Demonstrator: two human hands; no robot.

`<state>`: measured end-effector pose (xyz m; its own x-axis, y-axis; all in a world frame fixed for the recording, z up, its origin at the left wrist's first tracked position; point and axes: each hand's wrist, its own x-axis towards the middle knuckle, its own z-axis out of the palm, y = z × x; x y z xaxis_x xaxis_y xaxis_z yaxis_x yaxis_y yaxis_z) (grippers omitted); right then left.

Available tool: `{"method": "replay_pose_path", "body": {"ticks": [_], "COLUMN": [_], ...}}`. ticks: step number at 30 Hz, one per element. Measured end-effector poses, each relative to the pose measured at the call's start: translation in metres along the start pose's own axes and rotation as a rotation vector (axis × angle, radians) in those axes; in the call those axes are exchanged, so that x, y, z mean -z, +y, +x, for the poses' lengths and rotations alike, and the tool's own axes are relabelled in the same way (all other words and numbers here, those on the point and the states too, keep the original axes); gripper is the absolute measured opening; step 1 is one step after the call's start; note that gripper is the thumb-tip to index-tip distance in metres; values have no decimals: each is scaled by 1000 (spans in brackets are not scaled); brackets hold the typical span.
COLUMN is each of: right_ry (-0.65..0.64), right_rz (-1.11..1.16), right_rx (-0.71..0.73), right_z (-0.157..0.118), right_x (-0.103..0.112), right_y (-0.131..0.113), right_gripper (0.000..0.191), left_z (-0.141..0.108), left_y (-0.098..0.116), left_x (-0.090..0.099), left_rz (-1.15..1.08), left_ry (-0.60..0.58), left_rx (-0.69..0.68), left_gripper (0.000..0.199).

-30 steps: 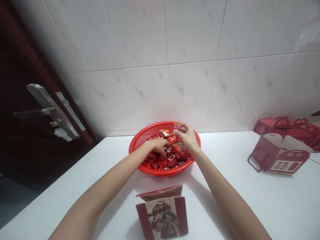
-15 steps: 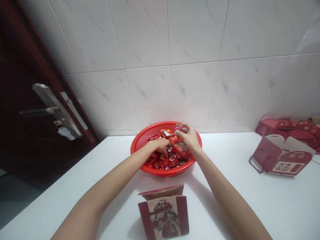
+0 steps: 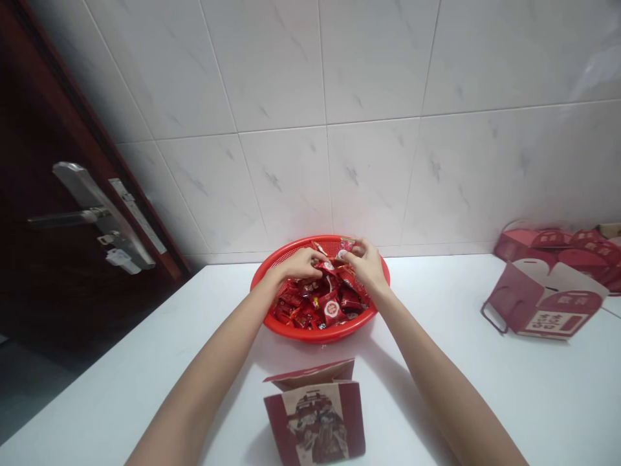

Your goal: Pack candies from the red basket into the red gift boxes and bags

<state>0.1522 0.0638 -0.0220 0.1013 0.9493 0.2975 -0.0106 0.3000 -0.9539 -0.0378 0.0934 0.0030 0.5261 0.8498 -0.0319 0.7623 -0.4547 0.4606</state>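
Observation:
A red oval plastic basket (image 3: 291, 332) holds a heap of red wrapped candies (image 3: 332, 309), some with white round labels. My left hand (image 3: 301, 264) reaches into its back half, fingers curled on a red-and-white candy packet (image 3: 326, 266); the fingertips are partly hidden. By the back right rim, my right hand (image 3: 366, 264) pinches a small pink-red wrapped candy (image 3: 347, 244) between thumb and fingers, above the heap. Nearer to me, a dark red cardboard gift box (image 3: 350, 414) with a printed picture stands with its top flaps open.
On the right of the white table (image 3: 436, 310) stands an open red gift box (image 3: 555, 301) with a handle. More red boxes (image 3: 521, 244) crowd behind it against the tiled wall (image 3: 378, 181). A dark wooden door (image 3: 43, 272) with a metal handle is at the left.
My left hand has moved up and back, from the middle of the heap to its far side, and candies there have shifted. My right hand stays almost in place with its candy.

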Motion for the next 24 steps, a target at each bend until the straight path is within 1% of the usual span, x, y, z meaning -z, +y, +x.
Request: {"method": "replay_pose_path", "body": {"ticks": [2,4,7,10,15,18,21,24], "right_ry": [1,-4,-12,-9,12,9,6,-8], "right_rz": [12,22,26,24,38,43,42,47], "right_rx": [-1,-3,-8,-11,-15,-33,-42,-35], "right_z": [-1,-1,-1,-1,-2,-2,-2,-2], "right_x": [1,1,2,1,1,1,0,0], "right_y": [-2,-2,-3,-3,-4,-5,-5,-5], "right_gripper": [26,26,25,25,25,25,25,25], "left_z": [-2,-3,-6,-6,-5,-3,0,1], "left_y": [2,4,6,6,2,0,-1,-2], "left_x": [4,6,8,7,8,6,4,1], "left_rz": [-98,-188,-234,-253,-289,-334,-364,-372], "left_ry": [98,167,233,257,280,293,356,400], "left_rx": [-65,-116,-116,-111,-116,-134,-125,-125], "left_gripper": [40,42,51,57,59,54,45,48]}}
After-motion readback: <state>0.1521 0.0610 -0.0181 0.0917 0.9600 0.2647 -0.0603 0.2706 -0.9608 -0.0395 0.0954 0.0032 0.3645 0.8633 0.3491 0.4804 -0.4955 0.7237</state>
